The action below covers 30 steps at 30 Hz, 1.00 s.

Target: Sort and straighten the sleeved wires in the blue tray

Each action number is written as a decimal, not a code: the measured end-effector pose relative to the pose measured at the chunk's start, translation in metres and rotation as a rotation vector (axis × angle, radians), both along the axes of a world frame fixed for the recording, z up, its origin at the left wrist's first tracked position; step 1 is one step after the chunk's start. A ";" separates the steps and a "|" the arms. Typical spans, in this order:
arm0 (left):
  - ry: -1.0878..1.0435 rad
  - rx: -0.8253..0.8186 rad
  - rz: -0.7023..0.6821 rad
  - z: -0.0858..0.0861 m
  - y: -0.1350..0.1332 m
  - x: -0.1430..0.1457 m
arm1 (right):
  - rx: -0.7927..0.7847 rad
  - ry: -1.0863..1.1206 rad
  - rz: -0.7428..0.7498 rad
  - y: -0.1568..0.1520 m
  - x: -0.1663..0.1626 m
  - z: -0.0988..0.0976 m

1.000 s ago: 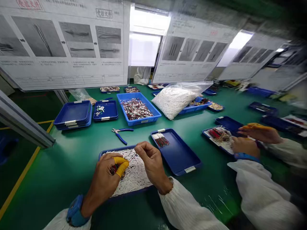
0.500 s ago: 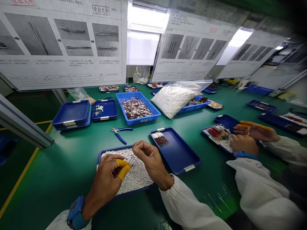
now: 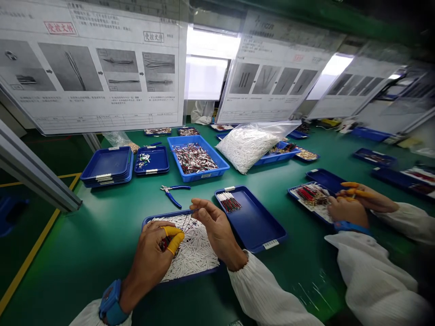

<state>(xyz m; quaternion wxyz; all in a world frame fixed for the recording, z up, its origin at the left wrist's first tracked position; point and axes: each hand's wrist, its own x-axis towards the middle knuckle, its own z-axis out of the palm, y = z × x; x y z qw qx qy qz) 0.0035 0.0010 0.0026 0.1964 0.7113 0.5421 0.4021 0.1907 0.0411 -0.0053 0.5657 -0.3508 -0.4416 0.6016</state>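
Note:
My left hand (image 3: 152, 256), with yellow finger cots on thumb and forefinger, is closed in a pinch on thin dark wires (image 3: 185, 222). More dark red wire pieces show partly inside its curled fingers. My right hand (image 3: 217, 231) is just to the right, its fingers loosely stretched and the thumb apart, near the upper ends of the wires. Whether a fingertip touches them is too fine to make out. Beneath both hands lies a blue tray full of short white tubes (image 3: 199, 253). Right of it, a blue tray (image 3: 253, 222) holds a row of white-ended red and black wire pieces (image 3: 229, 202).
Blue-handled cutters (image 3: 175, 194) lie behind the white tubes. Farther back are stacked blue trays (image 3: 107, 165), a bin of mixed pieces (image 3: 197, 158) and a bulging clear bag (image 3: 246, 147). At right, a co-worker's hands (image 3: 353, 208) work over another tray. Instruction sheets (image 3: 118, 108) hang above.
The fingers of my right hand have loosened from a pinch and spread near the wire ends. My left hand keeps its pinch. The whole view has shifted slightly.

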 end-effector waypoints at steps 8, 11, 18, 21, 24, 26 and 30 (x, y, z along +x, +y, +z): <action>0.085 0.004 -0.067 -0.005 0.000 0.000 | 0.079 -0.087 0.048 -0.005 -0.006 0.011; 0.106 0.004 -0.061 -0.004 0.002 -0.002 | 0.127 -0.129 -0.053 -0.003 -0.003 0.010; 0.113 -0.005 0.083 -0.001 0.012 -0.014 | 0.334 -0.884 -0.142 0.011 0.023 0.001; 0.120 -0.011 0.076 -0.003 0.012 -0.015 | 0.377 -1.272 -0.121 0.010 0.020 -0.001; 0.117 -0.024 0.055 -0.005 0.012 -0.014 | 0.344 -1.540 -0.135 0.009 0.008 -0.002; 0.116 -0.036 0.046 -0.005 0.011 -0.014 | 0.337 -1.624 -0.135 0.009 0.001 -0.003; 0.107 -0.047 0.042 -0.004 0.011 -0.013 | 0.371 -1.644 -0.081 0.013 -0.005 -0.002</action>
